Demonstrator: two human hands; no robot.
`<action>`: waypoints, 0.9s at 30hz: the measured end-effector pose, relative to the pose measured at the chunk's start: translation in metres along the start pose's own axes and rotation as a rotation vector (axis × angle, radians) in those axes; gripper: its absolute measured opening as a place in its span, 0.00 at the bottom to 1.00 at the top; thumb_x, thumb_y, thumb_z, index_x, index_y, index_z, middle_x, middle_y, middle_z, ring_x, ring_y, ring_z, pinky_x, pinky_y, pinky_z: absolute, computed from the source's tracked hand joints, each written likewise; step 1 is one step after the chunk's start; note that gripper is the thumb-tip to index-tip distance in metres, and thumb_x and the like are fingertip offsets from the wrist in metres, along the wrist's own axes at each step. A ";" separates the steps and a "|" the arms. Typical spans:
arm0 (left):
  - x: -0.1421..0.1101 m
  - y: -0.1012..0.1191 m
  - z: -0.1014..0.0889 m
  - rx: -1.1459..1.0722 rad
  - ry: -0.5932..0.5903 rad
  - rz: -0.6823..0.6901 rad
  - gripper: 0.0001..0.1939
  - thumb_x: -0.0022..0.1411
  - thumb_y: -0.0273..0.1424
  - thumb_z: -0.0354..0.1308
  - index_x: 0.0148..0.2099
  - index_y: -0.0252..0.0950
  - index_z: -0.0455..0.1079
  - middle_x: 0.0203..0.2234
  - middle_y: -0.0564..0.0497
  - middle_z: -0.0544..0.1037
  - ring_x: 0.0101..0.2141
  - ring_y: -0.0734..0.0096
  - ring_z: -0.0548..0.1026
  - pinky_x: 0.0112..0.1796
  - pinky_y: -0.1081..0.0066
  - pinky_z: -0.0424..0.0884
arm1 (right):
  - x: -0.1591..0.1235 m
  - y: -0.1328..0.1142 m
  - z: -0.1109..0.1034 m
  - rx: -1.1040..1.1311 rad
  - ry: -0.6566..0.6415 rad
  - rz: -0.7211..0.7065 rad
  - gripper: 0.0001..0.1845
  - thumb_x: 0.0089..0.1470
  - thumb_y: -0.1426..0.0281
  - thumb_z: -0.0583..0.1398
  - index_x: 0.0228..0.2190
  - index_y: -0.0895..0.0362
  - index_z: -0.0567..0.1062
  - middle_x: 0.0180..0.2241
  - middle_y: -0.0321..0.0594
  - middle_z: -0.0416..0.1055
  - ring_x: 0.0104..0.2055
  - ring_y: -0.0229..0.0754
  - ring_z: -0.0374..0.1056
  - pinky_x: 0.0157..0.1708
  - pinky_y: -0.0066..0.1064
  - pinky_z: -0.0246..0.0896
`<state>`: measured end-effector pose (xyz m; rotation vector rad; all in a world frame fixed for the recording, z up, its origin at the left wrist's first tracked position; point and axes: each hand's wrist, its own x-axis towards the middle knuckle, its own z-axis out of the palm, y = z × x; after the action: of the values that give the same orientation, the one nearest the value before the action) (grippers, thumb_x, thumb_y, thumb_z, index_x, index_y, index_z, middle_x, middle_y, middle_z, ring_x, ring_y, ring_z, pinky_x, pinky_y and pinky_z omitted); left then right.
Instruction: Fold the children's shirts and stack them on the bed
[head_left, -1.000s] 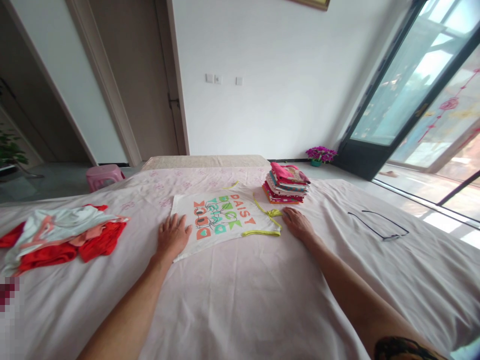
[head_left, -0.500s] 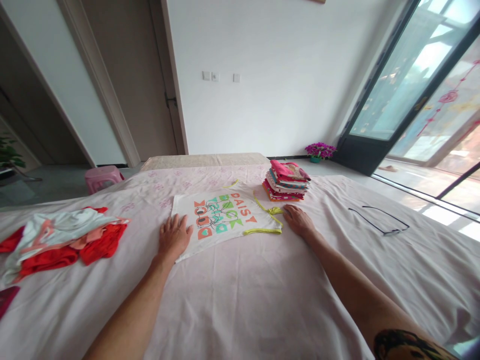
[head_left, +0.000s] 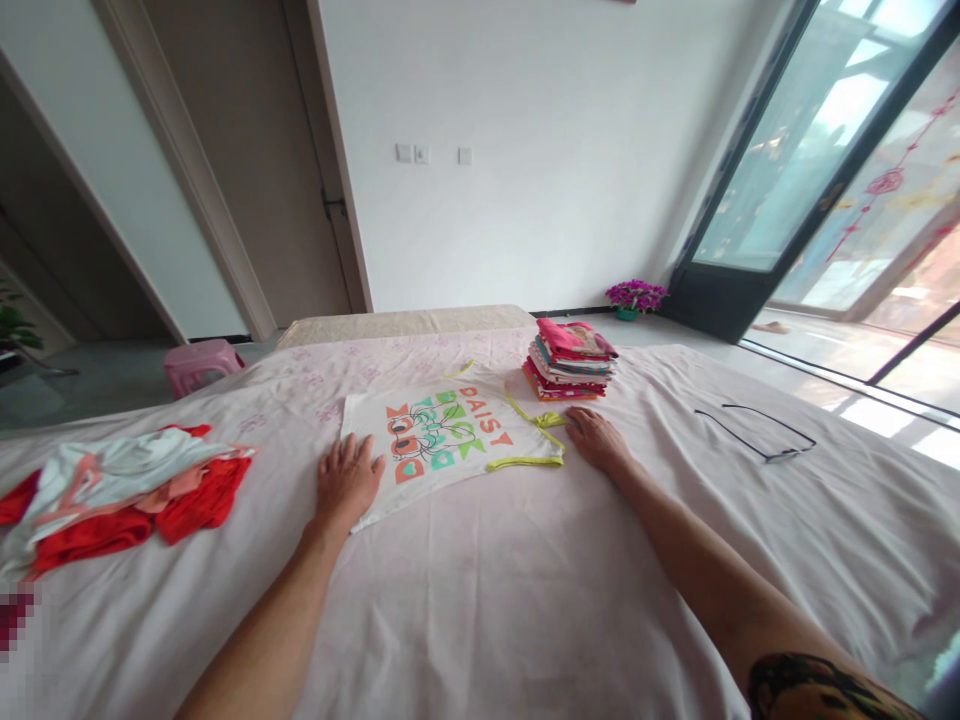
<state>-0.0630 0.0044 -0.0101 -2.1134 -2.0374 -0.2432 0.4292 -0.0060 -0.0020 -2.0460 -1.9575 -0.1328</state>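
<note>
A white sleeveless top (head_left: 431,430) with yellow-green trim and coloured "DAISY DUCK" lettering lies spread flat on the sheet. Its hem is to the left, its neck and bow to the right. My left hand (head_left: 350,476) rests flat on the hem, fingers spread. At the other end, my right hand (head_left: 598,438) lies palm down, its fingertips at the yellow-green bow. Whether they press on the bow I cannot tell. Just beyond the right hand stands a stack of folded clothes (head_left: 571,362), a pink one on top.
Loose white and red clothes (head_left: 135,490) lie heaped at the left on the pale bed sheet (head_left: 465,620). Eyeglasses (head_left: 757,435) rest on the right side. Past the bed are a pink stool (head_left: 201,367) and purple flowers (head_left: 636,296) on the floor.
The view has shifted slightly. Both hands stay in place on the top and at its bow, and the top lies as before.
</note>
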 end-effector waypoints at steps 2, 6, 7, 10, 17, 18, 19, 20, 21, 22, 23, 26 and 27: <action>0.000 0.000 0.000 0.001 -0.001 0.000 0.28 0.70 0.44 0.42 0.67 0.40 0.60 0.66 0.42 0.61 0.64 0.48 0.59 0.61 0.51 0.53 | 0.000 -0.001 -0.001 0.000 0.000 0.002 0.24 0.63 0.62 0.52 0.57 0.56 0.70 0.59 0.47 0.67 0.59 0.49 0.63 0.59 0.36 0.55; 0.000 0.001 0.000 -0.002 0.016 0.008 0.28 0.70 0.44 0.42 0.67 0.39 0.60 0.66 0.41 0.61 0.63 0.47 0.59 0.60 0.50 0.54 | -0.001 -0.003 -0.003 0.003 -0.009 0.018 0.23 0.63 0.63 0.52 0.57 0.54 0.70 0.60 0.46 0.67 0.60 0.49 0.63 0.59 0.35 0.55; 0.000 0.001 0.000 -0.003 0.021 0.007 0.28 0.70 0.44 0.43 0.67 0.40 0.61 0.66 0.41 0.62 0.63 0.48 0.59 0.60 0.50 0.54 | -0.001 -0.003 -0.004 0.004 -0.012 0.020 0.23 0.63 0.63 0.53 0.57 0.54 0.70 0.60 0.46 0.67 0.60 0.49 0.63 0.59 0.36 0.55; 0.000 0.001 -0.001 -0.001 0.025 0.004 0.28 0.70 0.43 0.43 0.67 0.40 0.61 0.65 0.41 0.62 0.63 0.49 0.59 0.60 0.51 0.54 | 0.000 -0.003 -0.004 0.009 -0.015 0.021 0.23 0.62 0.63 0.53 0.57 0.54 0.70 0.60 0.46 0.67 0.59 0.49 0.63 0.59 0.36 0.55; -0.001 0.001 -0.002 0.011 0.027 0.017 0.28 0.70 0.43 0.43 0.67 0.39 0.61 0.65 0.40 0.62 0.63 0.48 0.60 0.60 0.51 0.54 | 0.002 0.000 -0.001 0.013 -0.007 0.024 0.24 0.62 0.63 0.53 0.57 0.55 0.70 0.59 0.46 0.67 0.59 0.50 0.63 0.58 0.36 0.55; -0.001 0.001 -0.003 0.012 0.027 0.019 0.28 0.70 0.43 0.42 0.67 0.39 0.61 0.65 0.40 0.62 0.63 0.47 0.60 0.60 0.51 0.54 | 0.003 0.000 0.000 0.014 -0.005 0.026 0.24 0.62 0.63 0.53 0.57 0.55 0.70 0.59 0.46 0.67 0.60 0.50 0.63 0.59 0.37 0.55; -0.001 0.001 -0.003 0.014 0.026 0.020 0.28 0.70 0.43 0.42 0.67 0.39 0.61 0.65 0.40 0.62 0.63 0.47 0.60 0.60 0.51 0.54 | 0.003 0.000 0.000 0.015 -0.004 0.028 0.24 0.62 0.62 0.53 0.57 0.55 0.70 0.60 0.46 0.67 0.60 0.50 0.63 0.59 0.37 0.55; -0.001 0.001 -0.003 0.016 0.024 0.021 0.28 0.70 0.43 0.43 0.67 0.39 0.61 0.65 0.40 0.62 0.63 0.48 0.60 0.60 0.51 0.54 | 0.003 0.000 0.000 0.016 -0.004 0.030 0.24 0.62 0.62 0.53 0.57 0.55 0.70 0.60 0.46 0.67 0.60 0.50 0.63 0.59 0.37 0.55; -0.001 0.001 -0.004 0.017 0.021 0.020 0.28 0.70 0.43 0.43 0.67 0.39 0.60 0.66 0.41 0.62 0.63 0.48 0.59 0.60 0.51 0.54 | 0.003 0.000 -0.001 0.017 -0.005 0.032 0.24 0.62 0.62 0.53 0.57 0.55 0.70 0.60 0.46 0.67 0.60 0.50 0.62 0.59 0.37 0.55; -0.001 0.001 -0.004 0.018 0.018 0.018 0.28 0.70 0.43 0.43 0.67 0.40 0.60 0.66 0.41 0.62 0.63 0.48 0.59 0.60 0.52 0.54 | 0.003 -0.001 -0.001 0.017 -0.005 0.034 0.24 0.62 0.62 0.53 0.57 0.55 0.70 0.60 0.46 0.67 0.60 0.50 0.62 0.59 0.37 0.55; -0.001 0.001 -0.004 0.018 0.017 0.016 0.28 0.70 0.43 0.43 0.67 0.40 0.60 0.66 0.41 0.62 0.63 0.48 0.59 0.60 0.52 0.54 | 0.003 -0.001 -0.002 0.017 -0.006 0.033 0.24 0.62 0.63 0.53 0.57 0.55 0.70 0.60 0.46 0.67 0.60 0.50 0.62 0.59 0.37 0.55; 0.000 0.002 -0.004 0.024 0.019 0.012 0.28 0.70 0.42 0.43 0.67 0.40 0.60 0.66 0.41 0.62 0.64 0.48 0.59 0.60 0.52 0.54 | 0.003 -0.002 -0.003 0.018 -0.005 0.024 0.24 0.62 0.63 0.53 0.57 0.55 0.70 0.60 0.47 0.67 0.60 0.50 0.63 0.59 0.38 0.55; 0.000 0.002 -0.004 0.027 0.018 0.012 0.28 0.70 0.43 0.43 0.67 0.40 0.60 0.66 0.42 0.62 0.63 0.48 0.59 0.60 0.52 0.55 | 0.003 -0.002 -0.003 0.017 -0.003 0.021 0.23 0.62 0.63 0.53 0.57 0.55 0.70 0.59 0.46 0.67 0.60 0.50 0.63 0.59 0.38 0.55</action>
<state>-0.0609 0.0032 -0.0066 -2.0990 -2.0065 -0.2315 0.4277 -0.0041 0.0024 -2.0569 -1.9310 -0.1087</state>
